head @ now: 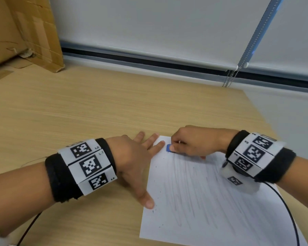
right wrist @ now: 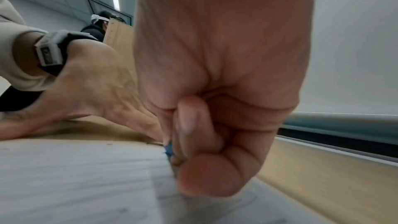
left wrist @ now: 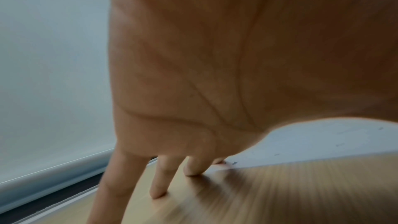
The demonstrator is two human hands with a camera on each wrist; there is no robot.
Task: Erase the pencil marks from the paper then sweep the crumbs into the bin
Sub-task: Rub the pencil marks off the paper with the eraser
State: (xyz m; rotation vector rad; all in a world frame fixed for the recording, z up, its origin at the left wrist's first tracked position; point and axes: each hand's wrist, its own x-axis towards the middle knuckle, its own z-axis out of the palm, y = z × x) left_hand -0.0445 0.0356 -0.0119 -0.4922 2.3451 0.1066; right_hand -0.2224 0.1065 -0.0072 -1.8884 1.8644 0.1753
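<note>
White paper (head: pixel 212 197) lies on the wood table (head: pixel 78 107), w/ gray pencil lines and dark crumbs. Right hand (head: pixel 194 142) pinches a small blue eraser (head: pixel 168 147) at the paper's top corner. Left hand (head: pixel 137 157) lies flat, fingers straight, on the paper's left edge. Only the right wrist view shows another person (right wrist: pixel 96 26) far behind.

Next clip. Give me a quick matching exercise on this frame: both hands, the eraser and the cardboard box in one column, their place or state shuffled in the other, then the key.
Things:
1. left hand
2. right hand
3. eraser
4. cardboard box

Places or states:
A. blue, on the paper's far corner
B. far left of the table
C. fingers spread flat, holding the sheet's left edge
D. curled, pinching a small tool

Pairs: 1-C, 2-D, 3-A, 4-B
</note>
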